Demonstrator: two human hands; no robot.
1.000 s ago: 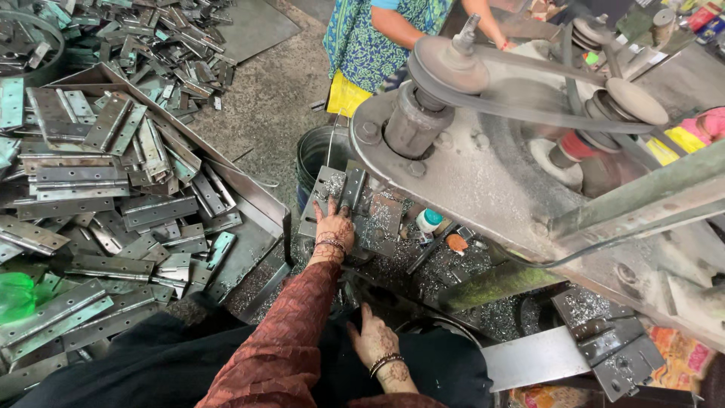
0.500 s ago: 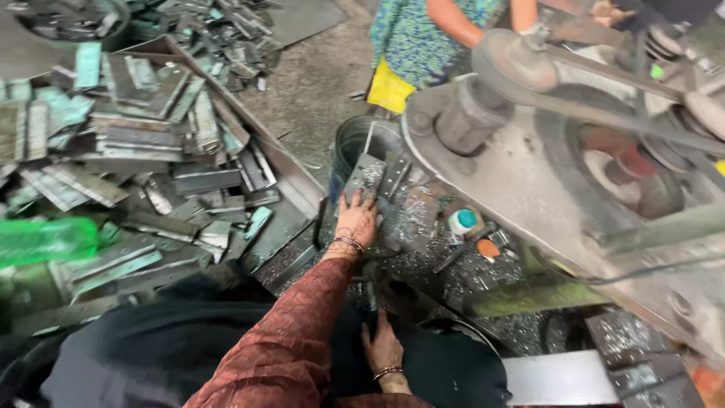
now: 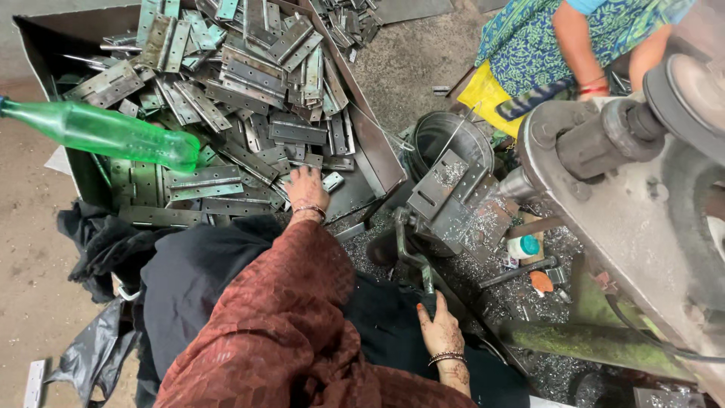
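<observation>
Concrete floor runs under everything around you, gritty and strewn with metal shavings near the machine (image 3: pixel 642 204) on your right. Your left hand (image 3: pixel 306 193) is stretched into the sheet-metal bin (image 3: pixel 370 151) at its near right corner, palm down, fingers spread and curled onto the flat steel hinges (image 3: pixel 249 91) heaped there; you touch the pile, but whether a hinge is pinched under your fingertips cannot be told. That heap sits close by your left knee, likely so blanks stay within one reach. Your right hand (image 3: pixel 440 332) is closed around the bent metal lever (image 3: pixel 411 253) rising from your lap toward the slotted fixture (image 3: pixel 449 200), judging by its position ready to work it. A green plastic bottle (image 3: pixel 98 132) lies across the bin's near left edge. Another person in a patterned blue garment (image 3: pixel 529 38) sits beyond the machine, beside a steel bucket (image 3: pixel 445 136).
</observation>
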